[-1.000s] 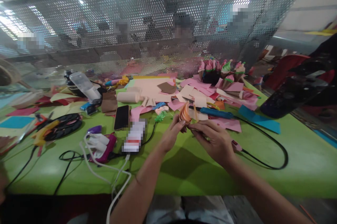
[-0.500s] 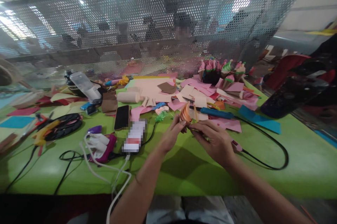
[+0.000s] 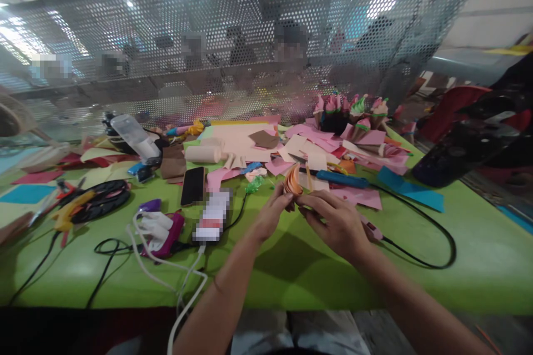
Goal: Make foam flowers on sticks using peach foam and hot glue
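My left hand (image 3: 271, 216) pinches a small orange swirl (image 3: 293, 180) of layered paper or foam, held upright above the green table (image 3: 291, 277). Close on its right is my right hand (image 3: 338, 221), closed, with thumb and index fingertip against the swirl's lower edge. Whatever lies inside the right fingers is hidden. Just beyond both hands lies a blue-handled tool (image 3: 343, 179) with a black cord. Partly behind the right hand, a pink piece (image 3: 372, 230) sits on that cord.
Pink and cream sheets (image 3: 308, 144) cover the back. Ice-cream-cone crafts (image 3: 333, 108) stand at back right. To the left are a phone (image 3: 192, 186), a lit phone (image 3: 213, 216), a magenta power strip (image 3: 166, 235) and a yellow glue gun (image 3: 73, 211). Another person's hand (image 3: 16, 230) enters far left.
My right fingers have shifted slightly left, against the swirl. My left hand is nearly still. At the far left, another person's hand has come further into view.
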Demonstrator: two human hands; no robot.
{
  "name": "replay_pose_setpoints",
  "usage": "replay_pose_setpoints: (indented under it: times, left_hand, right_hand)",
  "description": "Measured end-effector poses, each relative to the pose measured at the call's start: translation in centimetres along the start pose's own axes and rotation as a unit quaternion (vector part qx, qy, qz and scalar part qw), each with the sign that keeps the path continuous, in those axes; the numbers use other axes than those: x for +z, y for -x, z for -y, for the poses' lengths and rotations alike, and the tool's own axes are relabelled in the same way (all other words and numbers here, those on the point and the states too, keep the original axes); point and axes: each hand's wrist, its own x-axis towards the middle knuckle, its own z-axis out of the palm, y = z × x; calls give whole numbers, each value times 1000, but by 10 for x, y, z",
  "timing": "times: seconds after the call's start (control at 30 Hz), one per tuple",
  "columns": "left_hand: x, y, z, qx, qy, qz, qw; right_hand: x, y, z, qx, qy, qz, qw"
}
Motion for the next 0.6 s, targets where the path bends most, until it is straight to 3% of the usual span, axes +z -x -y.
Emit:
replay_pose_setpoints:
  times: [0.3, 0.6]
  left_hand:
    - [0, -1, -2, 8, 10, 7, 1000]
    - [5, 5, -22, 4, -24, 0, 1000]
  right_hand:
    - [-7, 2, -2, 43, -69, -43, 996]
    - [-7, 3, -9, 72, -69, -15, 995]
